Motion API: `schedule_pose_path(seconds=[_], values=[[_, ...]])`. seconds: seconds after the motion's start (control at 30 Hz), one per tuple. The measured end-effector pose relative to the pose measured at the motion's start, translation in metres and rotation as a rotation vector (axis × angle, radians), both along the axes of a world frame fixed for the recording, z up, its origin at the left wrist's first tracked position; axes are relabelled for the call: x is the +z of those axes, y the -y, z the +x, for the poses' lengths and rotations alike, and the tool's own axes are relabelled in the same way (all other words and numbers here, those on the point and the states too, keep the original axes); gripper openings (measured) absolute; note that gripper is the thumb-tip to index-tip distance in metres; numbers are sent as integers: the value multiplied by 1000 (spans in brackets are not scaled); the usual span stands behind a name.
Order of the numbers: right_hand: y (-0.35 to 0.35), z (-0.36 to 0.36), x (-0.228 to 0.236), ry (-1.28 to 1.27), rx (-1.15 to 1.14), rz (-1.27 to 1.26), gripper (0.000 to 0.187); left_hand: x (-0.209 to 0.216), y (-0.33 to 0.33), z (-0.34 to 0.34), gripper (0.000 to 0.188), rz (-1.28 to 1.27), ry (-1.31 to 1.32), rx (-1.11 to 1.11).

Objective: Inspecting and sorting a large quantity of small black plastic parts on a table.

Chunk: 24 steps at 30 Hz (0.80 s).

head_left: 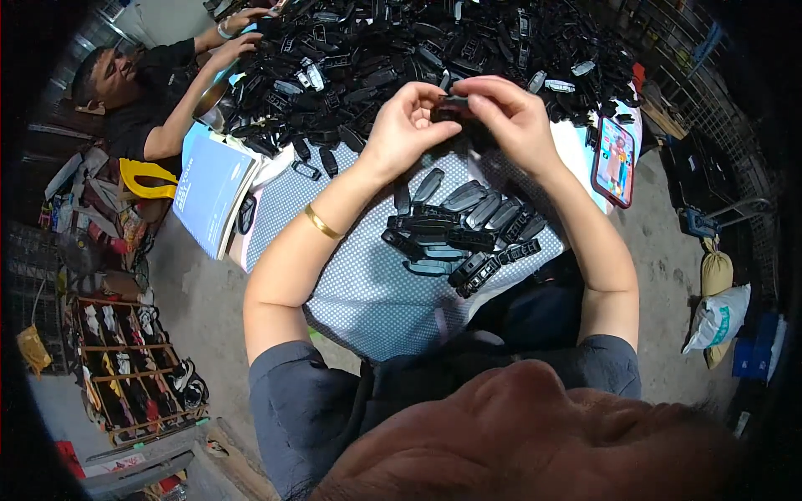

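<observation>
Over the near side of the big pile, my left hand (399, 135) and my right hand (516, 123) meet, fingertips pinched on a small black plastic part (454, 102). Fingers cover much of it, so its exact kind does not show. Below them, on the dotted cloth (351, 288), lies a loose heap of long black plastic casings (468, 221), some with glossy dark grey faces. The large pile of similar black parts (376, 79) spreads across the far side of the table. A gold bracelet (322, 222) circles my left wrist.
A blue-covered book (213, 188) and a yellow plastic piece (146, 179) are at the left edge. There a co-worker (159, 92) reaches to the pile beside a metal bowl (215, 104). A lit phone (614, 163) leans at the right. Sacks (720, 313) stand on the floor.
</observation>
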State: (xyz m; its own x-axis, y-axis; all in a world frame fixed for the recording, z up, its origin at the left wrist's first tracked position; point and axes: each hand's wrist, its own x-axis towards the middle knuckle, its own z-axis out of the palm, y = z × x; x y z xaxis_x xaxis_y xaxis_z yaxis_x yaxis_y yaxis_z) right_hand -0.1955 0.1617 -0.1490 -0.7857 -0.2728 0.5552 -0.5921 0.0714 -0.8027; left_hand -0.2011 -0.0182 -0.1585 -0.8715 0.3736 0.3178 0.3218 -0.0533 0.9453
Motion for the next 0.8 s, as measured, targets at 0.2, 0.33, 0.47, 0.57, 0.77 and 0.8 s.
schedule_pose_path(seconds=[0.2, 0.33, 0.47, 0.57, 0.77, 0.8], values=[[10, 14, -2, -261, -160, 138, 31, -4, 4, 0, 34, 311, 207, 45], [7, 13, -4, -249, -189, 227, 29, 0, 7, 4, 33, 65, -3, 119], [7, 10, -6, -323, -174, 242, 28, 5, 9, 6, 32, -29, -78, 135], [8, 9, -9, -520, -222, 301, 27, 2, 7, 6, 31, 21, -116, 144], [12, 9, -11, -58, -156, 52, 32, 7, 5, 10, 32, 258, 28, 41], [7, 8, -11, 98, -64, 170, 32, 8, 5, 10, 32, 269, 66, -13]])
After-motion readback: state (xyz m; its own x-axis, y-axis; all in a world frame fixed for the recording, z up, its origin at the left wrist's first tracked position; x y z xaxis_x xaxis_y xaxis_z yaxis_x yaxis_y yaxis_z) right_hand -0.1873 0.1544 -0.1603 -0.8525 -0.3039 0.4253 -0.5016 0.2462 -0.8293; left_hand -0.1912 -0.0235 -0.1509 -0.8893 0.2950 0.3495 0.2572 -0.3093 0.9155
